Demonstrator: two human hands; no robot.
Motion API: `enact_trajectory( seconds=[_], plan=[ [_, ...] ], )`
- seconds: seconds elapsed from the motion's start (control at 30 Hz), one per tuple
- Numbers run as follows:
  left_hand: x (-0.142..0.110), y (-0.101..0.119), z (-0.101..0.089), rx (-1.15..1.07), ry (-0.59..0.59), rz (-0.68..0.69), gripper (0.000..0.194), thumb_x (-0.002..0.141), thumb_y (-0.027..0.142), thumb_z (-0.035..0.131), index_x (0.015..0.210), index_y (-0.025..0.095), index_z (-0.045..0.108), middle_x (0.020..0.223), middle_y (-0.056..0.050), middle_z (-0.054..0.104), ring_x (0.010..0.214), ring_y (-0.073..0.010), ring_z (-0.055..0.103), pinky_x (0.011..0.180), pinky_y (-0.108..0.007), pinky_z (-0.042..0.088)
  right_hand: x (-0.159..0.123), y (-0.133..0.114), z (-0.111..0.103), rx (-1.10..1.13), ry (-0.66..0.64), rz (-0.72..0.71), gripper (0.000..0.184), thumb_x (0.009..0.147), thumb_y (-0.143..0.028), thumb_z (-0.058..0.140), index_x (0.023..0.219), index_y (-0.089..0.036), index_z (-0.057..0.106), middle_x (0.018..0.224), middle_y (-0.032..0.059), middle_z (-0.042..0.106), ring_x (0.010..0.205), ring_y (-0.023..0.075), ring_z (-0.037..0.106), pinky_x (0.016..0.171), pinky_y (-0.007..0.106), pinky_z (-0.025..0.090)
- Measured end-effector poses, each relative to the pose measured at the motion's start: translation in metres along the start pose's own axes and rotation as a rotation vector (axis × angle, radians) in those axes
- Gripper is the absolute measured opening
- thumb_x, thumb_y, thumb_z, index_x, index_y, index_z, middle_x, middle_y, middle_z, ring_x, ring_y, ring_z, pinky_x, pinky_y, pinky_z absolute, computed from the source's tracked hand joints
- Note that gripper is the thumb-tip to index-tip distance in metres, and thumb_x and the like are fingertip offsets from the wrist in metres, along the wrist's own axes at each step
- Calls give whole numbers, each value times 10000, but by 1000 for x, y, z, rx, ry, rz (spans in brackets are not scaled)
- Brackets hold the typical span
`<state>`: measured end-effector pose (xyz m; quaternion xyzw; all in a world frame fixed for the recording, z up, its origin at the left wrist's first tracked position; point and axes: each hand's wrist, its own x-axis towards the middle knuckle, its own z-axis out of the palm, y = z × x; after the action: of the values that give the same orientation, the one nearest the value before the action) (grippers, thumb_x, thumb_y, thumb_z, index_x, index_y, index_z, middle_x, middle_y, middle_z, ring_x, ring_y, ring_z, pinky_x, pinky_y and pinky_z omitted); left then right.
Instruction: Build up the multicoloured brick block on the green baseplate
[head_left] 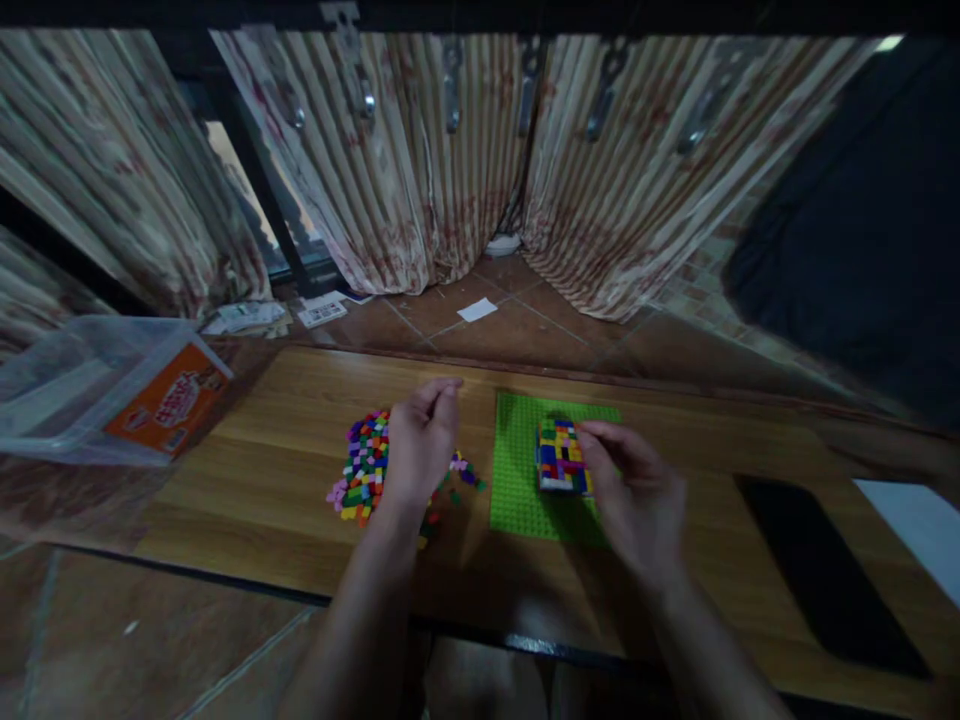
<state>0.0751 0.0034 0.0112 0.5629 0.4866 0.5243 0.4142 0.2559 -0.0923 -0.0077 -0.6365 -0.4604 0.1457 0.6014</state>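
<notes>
A compact block of multicoloured toy bricks point(556, 462) is over the green studded baseplate point(514, 490); I cannot tell whether it is fixed to the plate. My right hand point(637, 490) grips the block's right side, with thumb and fingers bent at its edge. Left of the plate, my left hand point(424, 440) is raised above the table with its fingers pinched together. Anything between those fingertips is too small to make out. A heap of loose coloured bricks point(365, 465) lies beside and partly behind this hand, and a few more bricks point(466, 470) are scattered toward the plate.
The wooden table point(262, 450) carries a flat black object point(832, 570) and a white sheet point(915, 530) on the right. At the left is a clear plastic bin point(82, 385) with an orange label. Striped curtains point(420, 170) hang beyond the tiled floor point(540, 330).
</notes>
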Motion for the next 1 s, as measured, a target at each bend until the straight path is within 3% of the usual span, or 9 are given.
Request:
enact_trajectory(
  seconds=[0.17, 0.3, 0.63, 1.0],
  plan=[
    [8, -1, -19, -120, 109, -7, 216, 804, 295, 592, 872, 123, 703, 503, 62, 466, 444, -63, 380, 474, -194, 327, -20, -14, 27, -191, -346, -233, 143, 905, -224, 544, 943, -230, 681, 872, 18, 693, 823, 162, 633, 749, 303, 497],
    [9, -4, -27, -119, 118, 6, 210, 809, 287, 585, 868, 121, 700, 513, 54, 483, 456, -68, 400, 489, -197, 355, -28, -12, 46, -362, -507, -284, 176, 898, -154, 518, 974, -186, 674, 917, 59, 695, 881, 199, 630, 797, 334, 495],
    [7, 4, -40, -26, 126, 5, 213, 827, 258, 560, 877, 115, 709, 516, 51, 500, 471, -71, 432, 469, -186, 332, -32, -4, 72, -571, -603, -259, 231, 891, -119, 487, 1026, -157, 671, 963, 91, 671, 924, 236, 602, 842, 355, 476],
    [10, -3, -46, 9, 94, -5, 233, 844, 283, 543, 909, 131, 708, 543, 37, 529, 508, -91, 488, 496, -191, 364, -32, -6, 85, -536, -619, -181, 183, 897, -126, 521, 875, -167, 698, 880, 74, 661, 870, 211, 620, 797, 310, 462]
  ],
)
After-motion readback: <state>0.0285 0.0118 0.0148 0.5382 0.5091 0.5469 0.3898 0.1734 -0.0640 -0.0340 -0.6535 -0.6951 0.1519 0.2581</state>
